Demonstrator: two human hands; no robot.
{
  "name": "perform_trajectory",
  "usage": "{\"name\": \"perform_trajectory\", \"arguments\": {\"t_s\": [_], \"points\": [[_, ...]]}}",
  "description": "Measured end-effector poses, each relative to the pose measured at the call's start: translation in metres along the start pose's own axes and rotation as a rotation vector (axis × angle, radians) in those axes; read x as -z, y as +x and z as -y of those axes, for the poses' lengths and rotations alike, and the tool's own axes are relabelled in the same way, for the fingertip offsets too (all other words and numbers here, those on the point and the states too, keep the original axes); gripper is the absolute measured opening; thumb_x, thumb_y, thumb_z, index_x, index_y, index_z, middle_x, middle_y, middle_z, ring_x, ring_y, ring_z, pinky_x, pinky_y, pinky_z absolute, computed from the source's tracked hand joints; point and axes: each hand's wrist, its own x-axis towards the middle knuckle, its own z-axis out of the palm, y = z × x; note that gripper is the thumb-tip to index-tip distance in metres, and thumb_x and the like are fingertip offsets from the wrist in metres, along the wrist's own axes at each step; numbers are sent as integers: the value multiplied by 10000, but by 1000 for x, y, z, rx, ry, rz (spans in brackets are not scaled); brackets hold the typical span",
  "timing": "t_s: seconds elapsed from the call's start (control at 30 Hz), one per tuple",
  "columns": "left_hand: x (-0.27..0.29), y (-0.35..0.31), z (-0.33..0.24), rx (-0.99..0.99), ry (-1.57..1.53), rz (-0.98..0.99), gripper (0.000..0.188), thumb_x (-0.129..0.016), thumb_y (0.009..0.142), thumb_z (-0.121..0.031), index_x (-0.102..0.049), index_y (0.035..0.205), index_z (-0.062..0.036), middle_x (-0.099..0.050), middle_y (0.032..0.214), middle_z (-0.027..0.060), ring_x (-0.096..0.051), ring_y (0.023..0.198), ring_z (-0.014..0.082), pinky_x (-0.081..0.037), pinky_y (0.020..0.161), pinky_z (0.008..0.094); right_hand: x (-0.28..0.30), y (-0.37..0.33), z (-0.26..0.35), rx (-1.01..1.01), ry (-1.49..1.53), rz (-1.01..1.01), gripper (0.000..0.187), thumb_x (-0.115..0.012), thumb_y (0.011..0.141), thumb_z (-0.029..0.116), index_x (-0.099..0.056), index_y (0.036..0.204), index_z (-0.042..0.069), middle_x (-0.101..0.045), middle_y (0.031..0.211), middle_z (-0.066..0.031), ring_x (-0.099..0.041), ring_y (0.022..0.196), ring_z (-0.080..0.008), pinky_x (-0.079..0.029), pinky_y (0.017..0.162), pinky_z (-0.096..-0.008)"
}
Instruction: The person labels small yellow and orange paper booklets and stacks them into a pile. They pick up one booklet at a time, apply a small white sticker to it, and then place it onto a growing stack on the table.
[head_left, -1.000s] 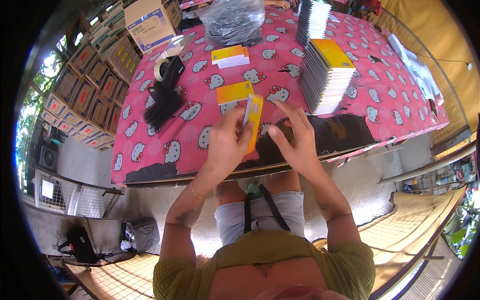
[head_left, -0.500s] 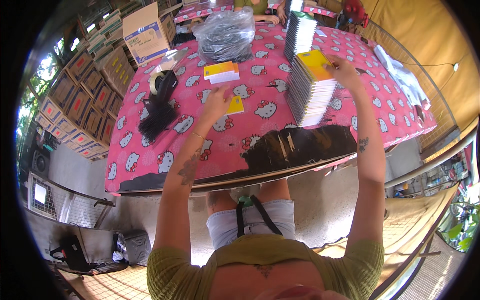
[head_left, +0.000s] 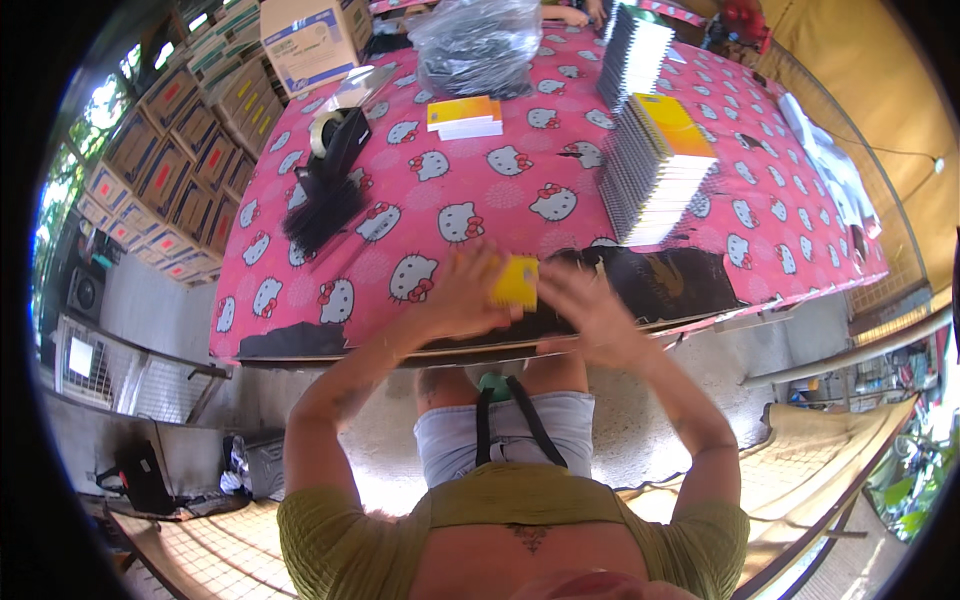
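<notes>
At the near edge of the table, a small yellow-covered notepad (head_left: 516,283) sits between my hands. My left hand (head_left: 465,292) grips it from its left side, fingers on the cover and thumb at the lower edge. My right hand (head_left: 592,312) is at its right side, fingers stretched out and blurred by motion; whether they touch the notepad is unclear. To the right stands a tall stack of spiral notebooks (head_left: 655,170) with yellow-orange covers. Another spiral stack (head_left: 636,60) rises behind it. Farther back lies a small pile of yellow-orange pads (head_left: 465,117).
A black tape dispenser (head_left: 340,140) and a bundle of black binding coils (head_left: 325,215) lie at the left. Behind are a clear plastic bag (head_left: 475,50) and an open carton (head_left: 310,45). The pink table cover (head_left: 500,200) is torn along the front. Stacked cartons (head_left: 170,170) stand beyond it.
My left hand has drawn the yellow notepad toward me to the table's front edge. My right hand has left the top of the notebook stack and come down beside the notepad.
</notes>
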Motion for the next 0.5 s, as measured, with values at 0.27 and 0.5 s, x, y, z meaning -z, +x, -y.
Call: {"name": "perform_trajectory", "arguments": {"t_s": [0.27, 0.5], "points": [[23, -57, 5, -167, -347, 52, 830, -637, 912, -475, -312, 1517, -10, -398, 1496, 254, -388, 1390, 426, -357, 1105, 500, -71, -10, 12, -12, 100, -11, 377, -648, 831, 56, -659, 1204, 113, -692, 1014, -85, -663, 990, -298, -519, 888, -396], [9, -52, 146, 503, 145, -633, 348, -627, 936, -185, -585, 1260, -66, -598, 1096, 179, -618, 966, 331, -516, 836, 425, -66, 47, -17, -297, 520, -90, 249, -693, 847, 29, -696, 1095, 43, -690, 1093, -162, -691, 906, -335, -549, 794, -361]]}}
